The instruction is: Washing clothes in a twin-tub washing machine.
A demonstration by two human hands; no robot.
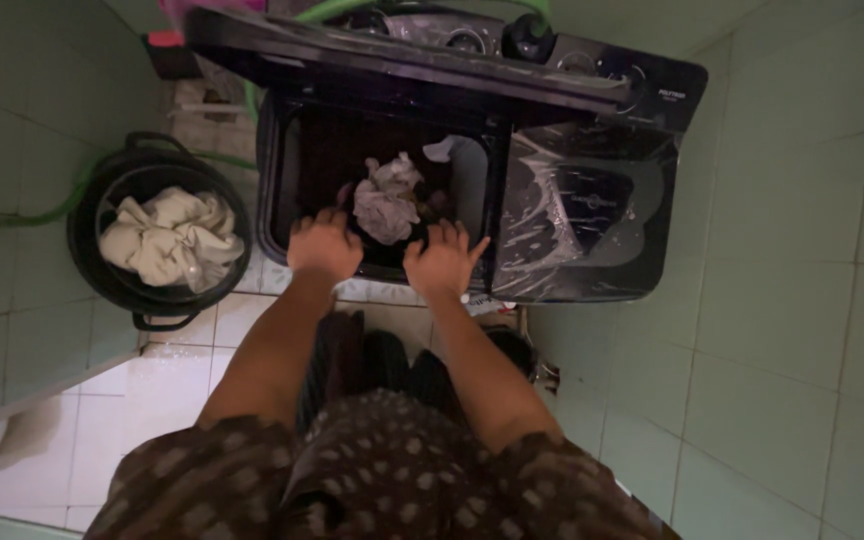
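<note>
Your left hand (324, 245) and right hand (442, 262) rest spread on the near rim of the washing machine (592, 215), pinching nothing. The crumpled cloth (386, 200) lies in the open tub: likely wet, limp and heavy. Take hold of its bunched middle.

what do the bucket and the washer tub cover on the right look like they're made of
Bucket: probably black plastic, with a smooth, dull rim and thin handles. Cover on the washing machine: seemingly clear, glossy plastic, shown by its see-through sheen and wet streaks.

Dark brown garment with pale dots, short sleeves, bare forearms
</note>
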